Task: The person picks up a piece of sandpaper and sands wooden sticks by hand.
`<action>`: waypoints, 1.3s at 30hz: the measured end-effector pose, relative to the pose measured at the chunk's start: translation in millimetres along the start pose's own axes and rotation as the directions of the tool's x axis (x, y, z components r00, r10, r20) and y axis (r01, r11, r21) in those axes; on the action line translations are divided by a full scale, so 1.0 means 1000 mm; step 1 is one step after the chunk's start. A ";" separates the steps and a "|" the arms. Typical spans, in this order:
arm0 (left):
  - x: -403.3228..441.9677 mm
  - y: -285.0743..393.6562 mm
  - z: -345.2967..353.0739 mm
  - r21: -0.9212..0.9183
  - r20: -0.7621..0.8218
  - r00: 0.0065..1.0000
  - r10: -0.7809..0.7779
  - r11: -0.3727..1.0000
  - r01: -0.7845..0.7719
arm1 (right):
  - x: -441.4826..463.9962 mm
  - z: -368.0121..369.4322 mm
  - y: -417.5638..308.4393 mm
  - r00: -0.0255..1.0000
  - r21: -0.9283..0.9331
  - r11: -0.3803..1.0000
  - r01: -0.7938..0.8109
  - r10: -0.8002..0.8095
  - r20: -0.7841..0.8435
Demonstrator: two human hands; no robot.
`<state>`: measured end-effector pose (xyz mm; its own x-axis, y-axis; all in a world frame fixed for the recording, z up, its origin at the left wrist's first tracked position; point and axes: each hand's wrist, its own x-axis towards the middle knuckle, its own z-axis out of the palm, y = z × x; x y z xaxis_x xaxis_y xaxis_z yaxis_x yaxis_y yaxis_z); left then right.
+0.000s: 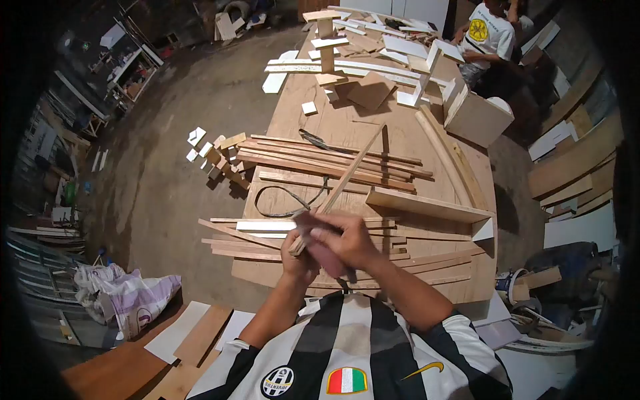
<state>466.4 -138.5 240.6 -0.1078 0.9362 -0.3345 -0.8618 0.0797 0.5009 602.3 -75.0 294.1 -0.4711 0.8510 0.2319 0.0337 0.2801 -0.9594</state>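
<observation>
Thin wooden sticks (293, 159) lie in rows across the tabletop (293, 123), with a black cord (258, 203) looped among them and a long board (427, 205) to the right; a person (488, 40) is beyond the far right corner. Slanting over these is a narrow, straight, light-brown strip (353, 163), its near end gripped in the left hand (300, 261), while the right hand (350, 243), blurred, clasps a pinkish sheet (327, 259) against it.
</observation>
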 end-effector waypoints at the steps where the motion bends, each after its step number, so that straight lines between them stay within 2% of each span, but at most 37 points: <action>1: 0.000 0.000 0.005 0.000 -0.001 1.000 -0.002 1.000 0.002 | -0.005 0.005 -0.007 0.999 0.029 0.999 0.018 -0.019 0.029; 3: -0.001 0.000 0.009 -0.018 -0.004 1.000 0.030 0.999 -0.030 | -0.004 0.005 0.002 0.999 0.060 0.998 -0.028 0.027 0.027; 4: 0.002 -0.001 -0.003 -0.067 0.045 0.999 0.004 0.998 -0.001 | -0.001 0.003 0.009 0.999 0.060 0.998 -0.031 0.029 0.025; 6: 0.006 -0.001 -0.014 -0.066 0.058 0.998 -0.010 0.998 0.014 | 0.008 -0.006 0.019 0.989 0.029 0.989 -0.142 0.143 -0.030; 7: 0.007 0.001 -0.014 -0.065 0.073 0.997 -0.022 0.998 0.026 | 0.005 -0.002 0.017 0.990 0.028 0.990 -0.140 0.141 -0.029; 8: 0.005 0.002 -0.018 -0.052 0.008 0.998 -0.057 0.997 0.057 | 0.000 0.004 0.015 0.995 0.034 0.995 -0.093 0.093 -0.021; 9: 0.002 0.004 -0.012 -0.053 0.008 0.998 -0.055 0.997 0.055 | -0.004 0.011 0.013 0.999 0.040 0.998 -0.049 0.050 -0.013; 11: -0.005 0.004 0.006 -0.064 0.037 0.999 0.020 0.998 -0.018 | -0.008 0.013 0.001 0.999 0.047 0.999 -0.026 0.025 0.025; 12: -0.002 0.003 0.006 -0.035 -0.020 1.000 0.023 0.999 -0.024 | -0.005 0.011 0.012 0.999 0.033 0.998 -0.048 0.048 0.014; 13: 0.001 0.000 -0.014 -0.097 0.016 1.000 -0.022 0.995 0.024 | -0.002 0.009 0.016 0.997 0.021 0.997 -0.072 0.071 0.003; 15: 0.011 -0.002 -0.031 -0.306 0.241 0.970 0.016 0.950 0.061 | 0.003 0.000 0.015 0.996 -0.049 0.995 -0.083 0.081 -0.032; 16: 0.010 -0.002 -0.029 -0.307 0.245 0.969 0.020 0.950 0.058 | 0.002 0.000 0.013 0.994 -0.049 0.993 -0.111 0.110 -0.024; 17: 0.007 -0.004 -0.026 -0.190 0.129 0.992 0.004 0.982 0.021 | 0.001 0.002 0.011 0.990 -0.048 0.989 -0.139 0.139 -0.017; 18: 0.001 -0.003 -0.019 -0.067 0.007 1.000 0.001 0.998 -0.001 | -0.008 0.013 0.009 0.999 -0.017 0.999 -0.043 0.043 -0.005; 19: -0.003 -0.002 -0.013 -0.079 0.123 0.992 0.019 0.997 -0.009 | -0.013 0.018 -0.007 0.999 0.006 1.000 -0.028 0.028 0.033; 21: -0.003 -0.003 -0.007 -0.088 0.003 1.000 -0.018 0.996 0.018 | -0.010 0.014 -0.003 1.000 -0.045 0.999 -0.001 0.002 0.023; 23: -0.002 -0.002 -0.013 -0.129 0.022 0.999 -0.033 0.991 0.035 | 0.000 0.006 0.031 0.993 -0.054 0.995 -0.082 0.077 -0.093; 24: 0.002 -0.001 -0.015 -0.108 0.119 0.992 0.033 0.994 -0.021 | 0.008 -0.005 0.027 0.984 -0.084 0.982 -0.167 0.161 -0.074; 25: 0.000 -0.003 -0.016 -0.106 0.122 0.992 0.033 0.994 -0.020 | 0.005 -0.003 0.027 0.984 -0.084 0.983 -0.165 0.159 -0.077; 27: -0.006 -0.003 -0.016 -0.121 -0.050 0.997 -0.059 0.991 0.052 | -0.004 0.007 0.029 0.997 -0.059 0.996 -0.069 0.067 -0.037; 28: -0.009 -0.005 -0.019 -0.029 -0.065 0.998 -0.027 0.999 0.025 | -0.010 0.011 0.009 0.999 -0.110 0.994 -0.027 0.029 0.015; 29: -0.009 -0.005 -0.019 -0.027 -0.064 0.997 -0.031 0.999 0.030 | -0.013 0.015 0.009 1.000 -0.042 0.999 0.013 -0.014 -0.011; 31: -0.008 -0.004 -0.020 -0.110 -0.028 0.997 -0.075 0.991 0.072 | -0.006 0.007 0.025 0.995 -0.039 0.994 -0.103 0.103 -0.010; 32: -0.007 -0.004 -0.025 -0.109 -0.028 0.997 -0.078 0.991 0.074 | 0.000 0.001 0.039 0.994 -0.038 0.994 -0.105 0.105 -0.012; 34: 0.002 -0.005 -0.037 -0.149 0.148 0.987 -0.057 0.986 0.080 | 0.013 -0.011 0.059 0.946 0.007 0.951 -0.309 0.308 -0.103; 35: 0.001 -0.007 -0.038 -0.145 0.162 0.986 -0.048 0.987 0.071 | 0.010 -0.010 0.060 0.946 0.008 0.951 -0.308 0.307 -0.106; 37: -0.005 -0.002 -0.020 -0.138 0.190 0.981 -0.028 0.989 0.055 | 0.002 -0.003 0.058 0.979 -0.057 0.986 -0.155 0.146 -0.142; 38: -0.011 0.000 -0.007 -0.113 0.001 0.999 -0.035 0.993 0.035 | -0.005 0.005 0.056 0.993 -0.064 0.996 -0.067 0.061 -0.096; 39: -0.017 0.004 0.009 -0.084 -0.190 0.981 -0.035 0.996 0.020 | -0.005 0.005 0.053 0.993 -0.061 0.996 -0.071 0.065 -0.094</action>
<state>469.6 -151.0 255.7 -0.1696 0.8505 -0.4978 -0.9023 0.0691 0.4255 602.6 -66.9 241.3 -0.3825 0.9056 0.1832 0.1210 0.2457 -0.9618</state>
